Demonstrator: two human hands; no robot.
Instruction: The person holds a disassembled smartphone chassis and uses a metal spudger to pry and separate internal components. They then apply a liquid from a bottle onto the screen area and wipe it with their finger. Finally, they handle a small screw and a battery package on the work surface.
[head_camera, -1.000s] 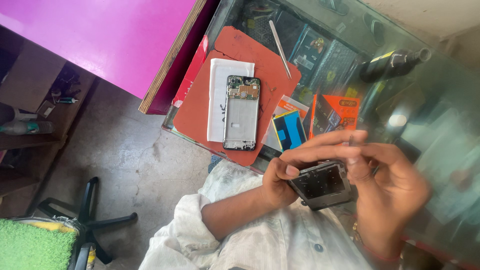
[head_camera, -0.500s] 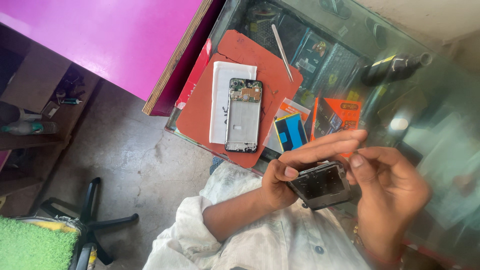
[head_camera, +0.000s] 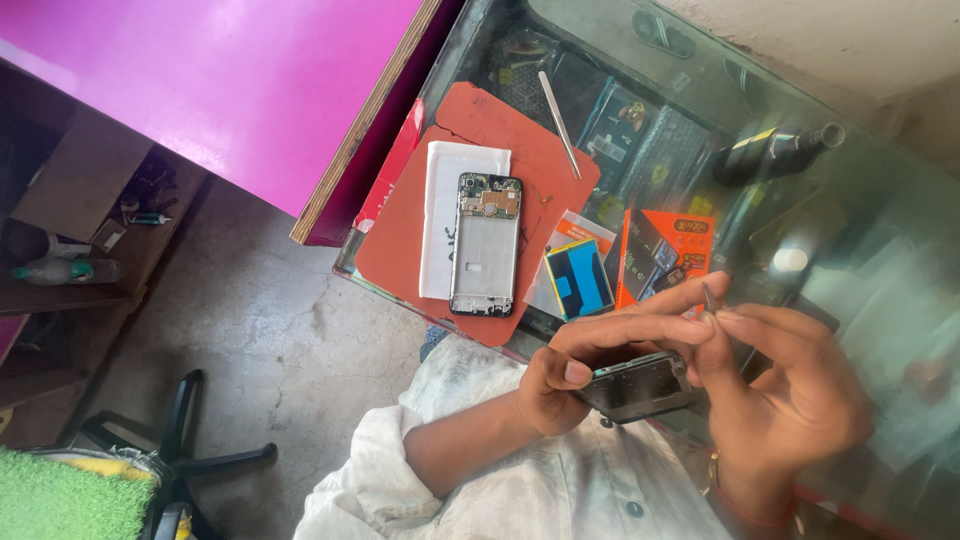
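Seen from above the person's shoulders: a magenta tabletop (head_camera: 200, 90) fills the upper left, and beside it stands a glass-topped counter (head_camera: 860, 230) with packaged goods visible beneath the pane. On the glass lies a red work mat (head_camera: 400, 240); on the mat, a white rectangular sheet (head_camera: 440, 210) and, partly over it, an opened phone frame (head_camera: 485, 245) with its inner plate and upper circuitry exposed. A slim metal tool (head_camera: 560, 125) lies at the far end of the mat, and an orange package (head_camera: 665, 250) and a small blue-and-yellow card (head_camera: 580, 280) lie just beside the mat's right edge. A dark bottle (head_camera: 775, 155) lies farther back on the glass. The object being worked on is a dark, flat phone part (head_camera: 640, 385), held off the counter in front of the person's chest. The left hand (head_camera: 575, 365) is clamped on it, thumb beneath and fingers stretched along its top edge. The right hand (head_camera: 790, 400) has thumb and forefinger pinched together on a very small dark piece (head_camera: 709, 297) just above the part's far corner; what that piece is cannot be made out. Judged from this arrangement, the step in hand is fine work at that corner. The next move appears to call for a steady left-hand hold and precise placement or withdrawal by the pinching fingertips, since so small a piece could easily slip.
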